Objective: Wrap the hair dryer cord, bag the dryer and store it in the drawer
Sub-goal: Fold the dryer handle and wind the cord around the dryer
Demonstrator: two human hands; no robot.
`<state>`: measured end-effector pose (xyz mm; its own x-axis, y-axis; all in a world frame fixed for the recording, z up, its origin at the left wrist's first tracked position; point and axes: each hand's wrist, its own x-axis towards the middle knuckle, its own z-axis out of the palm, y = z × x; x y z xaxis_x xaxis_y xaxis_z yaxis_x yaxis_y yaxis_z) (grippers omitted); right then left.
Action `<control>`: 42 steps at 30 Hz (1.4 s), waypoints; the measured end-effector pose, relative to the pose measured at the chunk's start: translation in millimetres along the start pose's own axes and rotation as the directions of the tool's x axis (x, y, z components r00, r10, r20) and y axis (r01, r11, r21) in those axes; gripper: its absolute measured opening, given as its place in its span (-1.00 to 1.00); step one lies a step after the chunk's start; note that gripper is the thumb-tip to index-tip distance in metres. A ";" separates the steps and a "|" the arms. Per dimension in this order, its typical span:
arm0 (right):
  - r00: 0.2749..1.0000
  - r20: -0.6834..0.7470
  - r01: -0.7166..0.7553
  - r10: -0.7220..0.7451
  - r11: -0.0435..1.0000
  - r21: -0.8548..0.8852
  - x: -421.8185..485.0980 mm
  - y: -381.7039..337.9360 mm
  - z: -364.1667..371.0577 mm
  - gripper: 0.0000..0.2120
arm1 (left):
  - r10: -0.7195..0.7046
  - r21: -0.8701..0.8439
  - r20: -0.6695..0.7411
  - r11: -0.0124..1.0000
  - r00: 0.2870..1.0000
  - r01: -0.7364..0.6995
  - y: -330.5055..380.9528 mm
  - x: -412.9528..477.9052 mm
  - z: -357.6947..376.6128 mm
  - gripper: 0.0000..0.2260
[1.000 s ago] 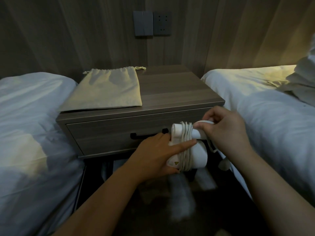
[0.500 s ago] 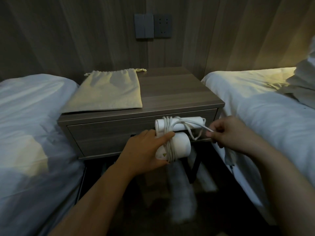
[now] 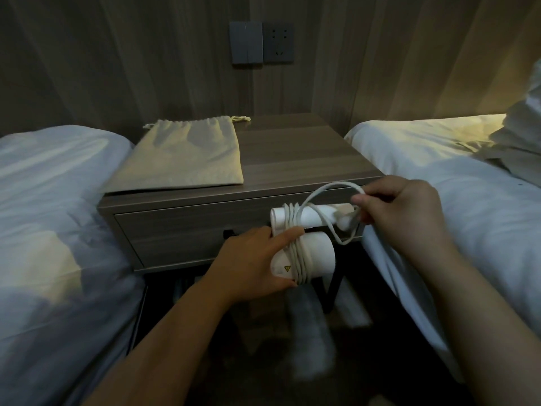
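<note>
My left hand (image 3: 251, 259) grips a white folded hair dryer (image 3: 317, 254) in front of the nightstand's closed drawer (image 3: 187, 232), with the index finger lying across the wound turns. Several turns of white cord (image 3: 298, 253) circle the body and handle. My right hand (image 3: 401, 212) pinches the loose end of the cord near the plug, and a free loop arcs up from the dryer to those fingers. A beige drawstring bag (image 3: 187, 159) lies flat on the left half of the nightstand top (image 3: 298, 159).
White beds flank the nightstand, the left bed (image 3: 52, 230) and the right bed (image 3: 468, 206), leaving a narrow dark floor gap. A switch and socket plate (image 3: 260, 42) is on the wood wall. A crumpled pillow (image 3: 524, 133) lies at far right.
My right hand has lifted the cord end up and back toward the dryer handle, forming a raised loop. The left hand keeps hold of the dryer, which stays in front of the drawer.
</note>
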<state>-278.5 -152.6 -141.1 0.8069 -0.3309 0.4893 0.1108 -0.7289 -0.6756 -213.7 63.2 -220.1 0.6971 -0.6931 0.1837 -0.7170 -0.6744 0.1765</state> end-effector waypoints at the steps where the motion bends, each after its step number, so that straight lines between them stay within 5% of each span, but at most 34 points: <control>1: 1.000 -0.005 -0.021 0.022 1.000 0.013 0.6 2.4 1.1 -0.74 | -0.008 -0.034 0.005 0.999 1.000 0.008 1.6 -0.7 -0.3 -0.24; 8: 0.988 0.071 -0.141 0.134 0.984 0.112 -1.9 15.2 17.0 -0.83 | -0.076 -0.351 -0.061 0.935 0.995 0.050 19.2 -2.1 -11.8 -0.25; 21: 0.998 0.024 -0.050 0.051 0.998 -0.037 -3.1 11.7 19.1 -0.81 | -0.081 -0.295 -0.038 0.953 0.996 0.066 23.2 -4.2 -16.2 -0.22; 25: 0.982 0.146 0.155 -0.116 0.944 -0.291 -5.6 14.6 20.3 -0.91 | -0.092 -0.352 -0.085 0.934 0.992 0.057 24.0 -5.6 -21.3 -0.26; 28: 0.950 0.259 0.246 -0.173 0.927 -0.284 -0.6 17.9 17.9 -0.82 | -0.106 -0.400 -0.071 0.914 0.992 0.069 22.1 -4.3 -23.0 -0.30; 32: 0.981 0.078 0.191 -0.180 0.968 -0.161 0.0 19.0 16.8 -0.71 | -0.211 -0.628 -0.101 0.772 0.972 0.102 16.5 -1.4 -22.9 -0.31; 34: 0.984 -0.173 0.051 -0.049 0.999 0.011 -3.4 18.0 16.4 -0.71 | -0.250 -0.741 -0.091 0.663 0.964 0.102 14.2 -0.1 -22.0 -0.32; 36: 0.945 -0.275 -0.118 0.175 0.970 0.210 -2.0 21.7 19.5 -0.71 | -0.268 -0.829 -0.090 0.554 0.959 0.077 12.7 1.1 -21.3 -0.33; 39: 0.931 0.056 -0.339 0.361 0.795 0.502 2.5 31.1 31.2 -0.71 | -0.265 -0.894 -0.081 0.446 0.961 0.048 13.0 2.4 -22.6 -0.36; 42: 0.856 0.409 -0.516 0.316 0.569 0.641 0.4 30.9 34.4 -0.79 | -0.259 -0.922 -0.076 0.387 0.963 0.032 13.4 4.6 -22.5 -0.37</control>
<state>-254.8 -154.7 -180.8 0.9630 -0.2686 -0.0200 0.0185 0.1400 -0.9900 -220.2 56.7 -195.1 0.8566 -0.4738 0.2043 -0.2567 -0.0479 0.9653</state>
